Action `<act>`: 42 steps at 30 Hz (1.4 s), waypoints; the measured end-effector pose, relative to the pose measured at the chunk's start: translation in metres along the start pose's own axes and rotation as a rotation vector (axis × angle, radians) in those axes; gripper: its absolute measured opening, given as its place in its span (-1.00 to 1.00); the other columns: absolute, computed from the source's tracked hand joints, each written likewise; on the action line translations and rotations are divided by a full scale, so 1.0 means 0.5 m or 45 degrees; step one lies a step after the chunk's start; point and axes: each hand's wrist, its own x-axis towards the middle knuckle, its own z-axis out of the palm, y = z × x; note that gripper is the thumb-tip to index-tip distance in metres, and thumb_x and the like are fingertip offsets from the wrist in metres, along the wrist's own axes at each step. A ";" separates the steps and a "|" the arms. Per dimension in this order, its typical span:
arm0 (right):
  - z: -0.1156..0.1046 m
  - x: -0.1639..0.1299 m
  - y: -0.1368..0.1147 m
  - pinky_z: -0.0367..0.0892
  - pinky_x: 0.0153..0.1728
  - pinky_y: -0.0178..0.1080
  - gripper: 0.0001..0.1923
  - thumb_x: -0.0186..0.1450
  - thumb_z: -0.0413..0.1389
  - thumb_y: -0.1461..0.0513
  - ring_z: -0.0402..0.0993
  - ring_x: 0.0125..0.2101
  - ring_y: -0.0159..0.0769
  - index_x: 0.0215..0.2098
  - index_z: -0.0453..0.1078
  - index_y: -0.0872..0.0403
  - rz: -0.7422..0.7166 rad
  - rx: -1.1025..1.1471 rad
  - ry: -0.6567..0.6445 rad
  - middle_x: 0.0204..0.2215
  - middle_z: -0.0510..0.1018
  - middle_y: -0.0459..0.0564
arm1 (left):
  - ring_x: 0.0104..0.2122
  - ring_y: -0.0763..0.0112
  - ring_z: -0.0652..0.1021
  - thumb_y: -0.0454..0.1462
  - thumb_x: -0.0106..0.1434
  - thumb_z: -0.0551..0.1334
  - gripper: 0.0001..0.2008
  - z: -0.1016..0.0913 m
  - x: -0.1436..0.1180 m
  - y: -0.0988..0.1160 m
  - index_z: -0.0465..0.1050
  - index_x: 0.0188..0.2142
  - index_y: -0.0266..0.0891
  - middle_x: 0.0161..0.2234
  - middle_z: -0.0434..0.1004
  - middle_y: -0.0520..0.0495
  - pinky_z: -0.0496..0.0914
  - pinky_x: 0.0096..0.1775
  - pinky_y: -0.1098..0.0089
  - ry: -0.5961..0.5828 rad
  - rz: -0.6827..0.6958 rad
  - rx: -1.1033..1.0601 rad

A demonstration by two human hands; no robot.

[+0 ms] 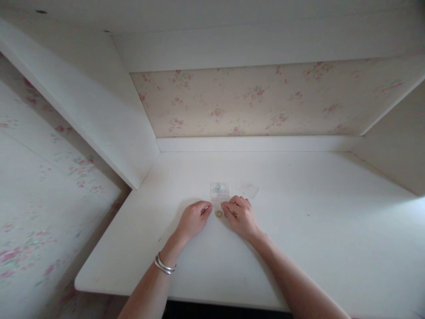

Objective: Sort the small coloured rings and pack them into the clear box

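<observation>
My left hand [195,217] rests low over the white desk, its thumb and fingertips pressed together; whatever they pinch is too small to name. Facing it, my right hand [241,216] is also closed in a pinch, and its fingertips hide what may be between them. A small yellowish ring-shaped piece [218,214] lies on the desk between the two hands, nearest the right fingertips. Just beyond the hands sits a small clear plastic box [219,189] with something greenish inside. To its right is a flat transparent piece [248,190], perhaps a bag or lid.
The white desk [332,248] has a rounded front left corner. White side panels [99,102] and an overhead shelf [232,44] enclose it. Floral wallpaper [252,102] covers the back wall. Tiny dark specks lie at left and right on the desktop.
</observation>
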 end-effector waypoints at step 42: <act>-0.018 0.000 0.100 0.24 -0.41 -0.28 -0.71 0.26 0.03 0.06 0.33 -0.43 -0.34 -0.35 0.52 0.04 0.439 0.341 0.244 -0.44 0.41 -0.04 | -0.33 0.41 0.54 -0.17 0.26 0.12 -0.76 0.026 0.005 -0.006 0.50 -0.29 -0.24 -0.33 0.56 -0.05 0.39 -0.27 0.45 -0.088 -0.045 -0.330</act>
